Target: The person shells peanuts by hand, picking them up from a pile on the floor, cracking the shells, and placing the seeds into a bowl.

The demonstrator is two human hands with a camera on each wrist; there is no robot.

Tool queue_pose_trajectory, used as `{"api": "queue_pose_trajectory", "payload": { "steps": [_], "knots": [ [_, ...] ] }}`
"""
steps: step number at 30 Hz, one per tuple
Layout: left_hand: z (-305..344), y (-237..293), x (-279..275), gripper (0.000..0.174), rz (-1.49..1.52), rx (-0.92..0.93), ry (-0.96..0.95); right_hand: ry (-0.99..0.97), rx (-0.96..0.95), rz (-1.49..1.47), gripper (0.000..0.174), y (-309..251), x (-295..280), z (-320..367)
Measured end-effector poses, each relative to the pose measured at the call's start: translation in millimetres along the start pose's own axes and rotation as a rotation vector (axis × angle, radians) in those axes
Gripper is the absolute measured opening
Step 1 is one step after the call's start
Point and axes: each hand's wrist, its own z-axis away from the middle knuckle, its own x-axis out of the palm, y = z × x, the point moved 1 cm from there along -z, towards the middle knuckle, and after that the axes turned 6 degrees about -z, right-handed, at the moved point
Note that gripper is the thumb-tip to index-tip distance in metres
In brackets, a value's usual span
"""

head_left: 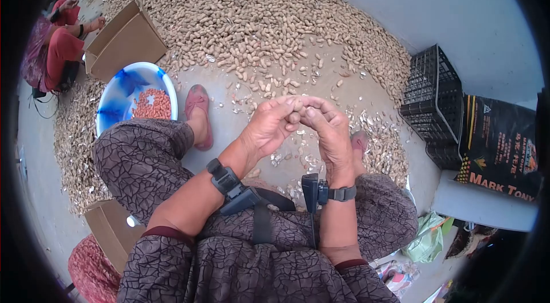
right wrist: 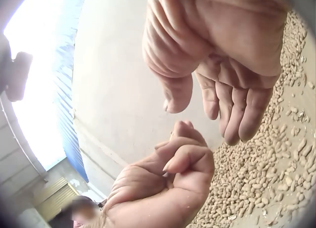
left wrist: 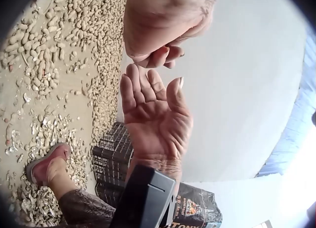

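Observation:
In the head view my left hand (head_left: pixel 269 128) and right hand (head_left: pixel 329 125) meet in front of me, fingertips close together. The left fingers curl in, with the thumb pressed towards them; a small tan piece like a peanut (head_left: pixel 296 105) shows at their tips, mostly hidden. Seen from the right wrist, the left hand (right wrist: pixel 168 176) is bent with its fingers folded. My right hand (left wrist: pixel 155 119) faces palm up in the left wrist view, its fingers loosely extended and thumb apart. A large spread of unshelled peanuts (head_left: pixel 229 11) covers the floor beyond the hands.
By my left knee stands a blue-and-white basin (head_left: pixel 109 94) with shelled red peanuts (head_left: pixel 152 105). A cardboard box (head_left: pixel 123 42) and another person (head_left: pixel 60 45) are beyond it. Empty shells (head_left: pixel 381 154) litter the floor. To the right are black crates (head_left: pixel 429 99) and a black bag (head_left: pixel 498 148).

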Motion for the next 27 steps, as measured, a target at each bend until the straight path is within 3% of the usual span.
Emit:
{"api": "queue_pose_trajectory", "payload": {
  "steps": [4,11,16,20,27],
  "knots": [
    [-5,16,4,0.026,-0.023,0.032,0.095,0.145,0.010,0.158,0.028,-24,-9,8],
    [-5,19,24,0.020,-0.015,0.072,0.123,0.161,0.010,0.246,0.031,-53,1,20],
    [-5,15,24,0.024,-0.098,0.052,0.085,0.145,0.036,0.314,0.025,-42,0,35],
    [-9,17,25,0.021,-0.145,0.050,0.163,0.189,0.113,0.352,0.024,-32,-6,43],
    [-5,9,25,0.021,-0.200,0.011,0.151,0.227,0.063,0.377,0.023,-57,-18,50]
  ]
}}
